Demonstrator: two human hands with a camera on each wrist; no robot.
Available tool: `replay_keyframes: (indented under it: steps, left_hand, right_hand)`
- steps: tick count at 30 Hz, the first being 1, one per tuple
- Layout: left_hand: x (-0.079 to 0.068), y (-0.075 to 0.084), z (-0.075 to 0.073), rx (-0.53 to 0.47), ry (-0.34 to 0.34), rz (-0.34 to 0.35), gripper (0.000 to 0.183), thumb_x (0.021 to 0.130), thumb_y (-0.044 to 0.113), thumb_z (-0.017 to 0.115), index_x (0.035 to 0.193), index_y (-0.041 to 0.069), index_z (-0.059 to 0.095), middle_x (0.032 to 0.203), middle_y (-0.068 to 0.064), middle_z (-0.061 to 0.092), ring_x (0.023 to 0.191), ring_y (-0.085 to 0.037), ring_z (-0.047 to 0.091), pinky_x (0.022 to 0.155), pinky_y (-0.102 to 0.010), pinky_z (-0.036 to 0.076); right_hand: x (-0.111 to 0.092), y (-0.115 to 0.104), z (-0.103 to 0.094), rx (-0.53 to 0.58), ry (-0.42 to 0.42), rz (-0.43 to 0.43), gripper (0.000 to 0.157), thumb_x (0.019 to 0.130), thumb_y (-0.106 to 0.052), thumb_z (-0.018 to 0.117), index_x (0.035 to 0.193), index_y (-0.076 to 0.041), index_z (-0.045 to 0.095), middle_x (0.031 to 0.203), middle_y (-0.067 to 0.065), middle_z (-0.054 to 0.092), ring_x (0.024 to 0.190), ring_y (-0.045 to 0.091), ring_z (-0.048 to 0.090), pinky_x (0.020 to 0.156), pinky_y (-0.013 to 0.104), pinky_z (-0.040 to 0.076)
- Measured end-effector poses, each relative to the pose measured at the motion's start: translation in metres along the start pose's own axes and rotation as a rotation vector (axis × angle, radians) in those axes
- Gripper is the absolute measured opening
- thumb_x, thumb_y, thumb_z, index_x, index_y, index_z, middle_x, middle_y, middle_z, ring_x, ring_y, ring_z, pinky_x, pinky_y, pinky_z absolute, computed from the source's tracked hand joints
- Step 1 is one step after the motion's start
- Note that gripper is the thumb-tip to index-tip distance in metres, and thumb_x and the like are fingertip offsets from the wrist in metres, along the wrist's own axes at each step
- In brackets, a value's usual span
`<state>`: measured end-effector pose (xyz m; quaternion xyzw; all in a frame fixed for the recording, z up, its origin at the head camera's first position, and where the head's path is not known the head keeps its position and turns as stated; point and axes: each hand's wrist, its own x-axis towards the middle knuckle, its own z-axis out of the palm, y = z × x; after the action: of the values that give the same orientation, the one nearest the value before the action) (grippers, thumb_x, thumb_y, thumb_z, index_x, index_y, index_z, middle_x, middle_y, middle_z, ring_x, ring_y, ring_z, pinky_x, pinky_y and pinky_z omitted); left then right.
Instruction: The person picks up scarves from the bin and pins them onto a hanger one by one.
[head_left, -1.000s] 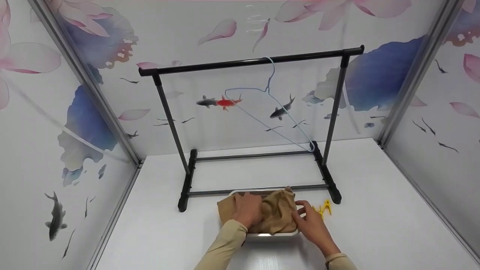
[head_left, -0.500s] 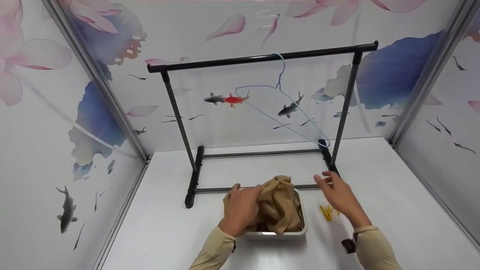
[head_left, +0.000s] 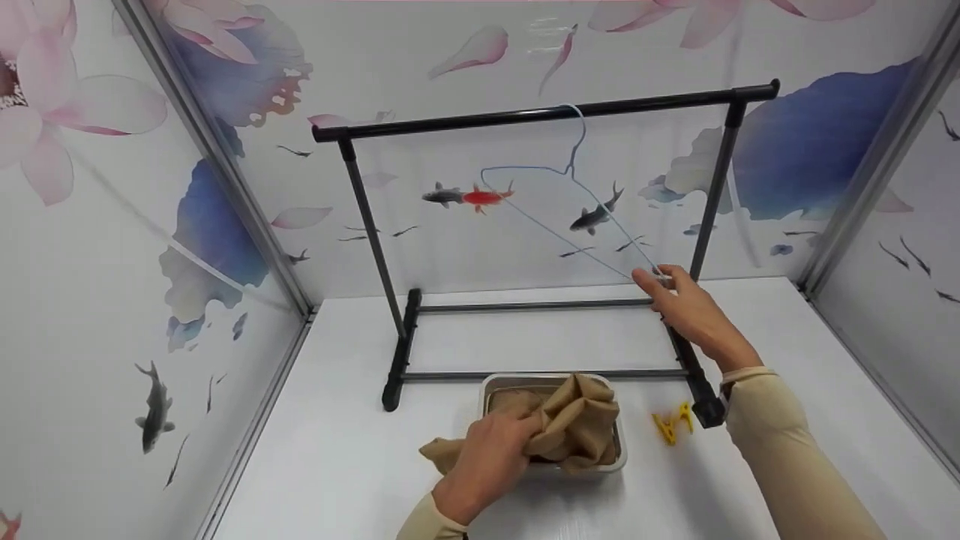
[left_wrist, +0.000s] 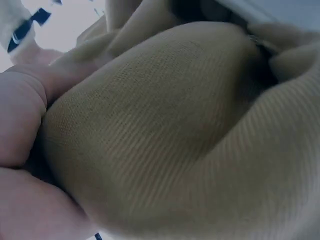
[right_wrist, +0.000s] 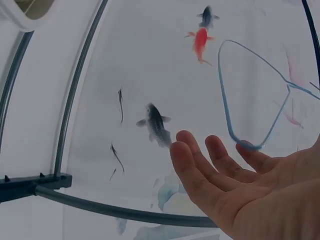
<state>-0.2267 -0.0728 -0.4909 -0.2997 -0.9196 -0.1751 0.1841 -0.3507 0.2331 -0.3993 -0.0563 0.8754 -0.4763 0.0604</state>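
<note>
Blue wire hanger is slanting right and down off the black rail, its low corner meeting the nearer right hand, fingers staying loose; left hand is gripping brown cloth, spilling leftward from the tray.

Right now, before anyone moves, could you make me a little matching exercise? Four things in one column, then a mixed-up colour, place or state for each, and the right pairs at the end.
Things:
1. Hanger
2. Cloth
3. Clips
4. Top bar

Descriptions:
A. Yellow, lying on the table to the right of the tray
B. Black, spanning between two uprights
C. Brown, gripped by the left hand
D. Pale blue, hung by its hook

Right pairs: 1-D, 2-C, 3-A, 4-B.
</note>
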Motion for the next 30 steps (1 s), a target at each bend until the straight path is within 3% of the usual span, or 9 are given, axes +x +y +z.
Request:
replay_keyframes:
  steps: [4, 7, 10, 16, 19, 23, 25, 30]
  left_hand:
    - [-0.004, 0.001, 0.001, -0.019, -0.051, -0.036, 0.025, 0.08, 0.006, 0.084, 0.096, 0.019, 0.071, 0.109, 0.006, 0.067, 0.089, -0.01, 0.062, 0.063, -0.025, 0.051]
    - [-0.005, 0.002, -0.001, -0.059, -0.125, -0.101, 0.023, 0.085, 0.026, 0.085, 0.102, 0.02, 0.071, 0.097, 0.01, 0.063, 0.078, -0.005, 0.055, 0.06, -0.023, 0.045]
    - [-0.005, 0.002, -0.002, -0.091, -0.157, -0.145, 0.026, 0.091, 0.046, 0.074, 0.092, 0.021, 0.068, 0.08, 0.013, 0.05, 0.065, -0.001, 0.039, 0.054, -0.021, 0.032]
    - [-0.01, 0.001, 0.0, -0.084, -0.017, -0.116, 0.028, 0.097, 0.04, 0.067, 0.078, 0.021, 0.06, 0.068, 0.012, 0.043, 0.06, 0.001, 0.034, 0.051, -0.017, 0.028]
    - [-0.011, -0.001, 0.001, -0.065, 0.042, -0.114, 0.026, 0.097, 0.037, 0.069, 0.077, 0.021, 0.061, 0.066, 0.011, 0.046, 0.058, 0.001, 0.034, 0.05, -0.016, 0.027]
    - [-0.012, -0.002, 0.0, -0.041, 0.072, -0.123, 0.026, 0.097, 0.035, 0.069, 0.077, 0.02, 0.061, 0.063, 0.01, 0.047, 0.056, 0.0, 0.032, 0.05, -0.017, 0.025]
    - [-0.012, -0.003, -0.001, -0.034, 0.079, -0.122, 0.027, 0.097, 0.034, 0.069, 0.076, 0.02, 0.061, 0.062, 0.01, 0.047, 0.056, 0.0, 0.032, 0.05, -0.017, 0.025]
    - [-0.011, -0.003, -0.001, -0.025, 0.083, -0.124, 0.028, 0.096, 0.035, 0.07, 0.075, 0.02, 0.06, 0.061, 0.011, 0.045, 0.055, 0.0, 0.031, 0.049, -0.017, 0.024]
  right_hand:
    - [0.012, -0.002, 0.004, 0.094, -0.067, 0.018, 0.103, 0.097, -0.077, 0.033, 0.162, 0.0, 0.009, 0.162, 0.031, 0.026, 0.138, 0.049, 0.047, 0.108, 0.058, 0.044]
    - [0.02, -0.001, 0.003, 0.132, -0.092, 0.028, 0.103, 0.098, -0.077, 0.027, 0.161, 0.002, 0.011, 0.159, 0.033, 0.031, 0.137, 0.05, 0.048, 0.105, 0.057, 0.047]
    - [0.028, -0.002, 0.0, 0.163, -0.116, 0.041, 0.104, 0.097, -0.079, 0.024, 0.161, 0.002, 0.012, 0.157, 0.034, 0.032, 0.137, 0.051, 0.046, 0.106, 0.058, 0.046]
    - [0.037, -0.008, 0.0, 0.238, -0.168, 0.078, 0.104, 0.097, -0.079, 0.024, 0.162, 0.0, 0.009, 0.159, 0.034, 0.029, 0.14, 0.053, 0.041, 0.104, 0.056, 0.049]
    - [0.038, -0.012, 0.003, 0.273, -0.171, 0.087, 0.105, 0.096, -0.08, 0.024, 0.162, 0.001, 0.01, 0.158, 0.033, 0.03, 0.137, 0.051, 0.045, 0.096, 0.048, 0.056]
    - [0.04, -0.018, 0.006, 0.304, -0.192, 0.083, 0.111, 0.092, -0.085, 0.021, 0.161, 0.002, 0.014, 0.157, 0.03, 0.035, 0.13, 0.046, 0.055, 0.086, 0.04, 0.059]
    - [0.04, -0.023, 0.007, 0.306, -0.208, 0.072, 0.112, 0.091, -0.086, 0.022, 0.161, 0.001, 0.013, 0.157, 0.029, 0.036, 0.13, 0.044, 0.056, 0.088, 0.04, 0.058]
    - [0.043, -0.038, 0.011, 0.264, -0.241, 0.052, 0.108, 0.092, -0.082, 0.036, 0.163, -0.005, 0.012, 0.157, 0.024, 0.04, 0.135, 0.043, 0.052, 0.106, 0.054, 0.048]
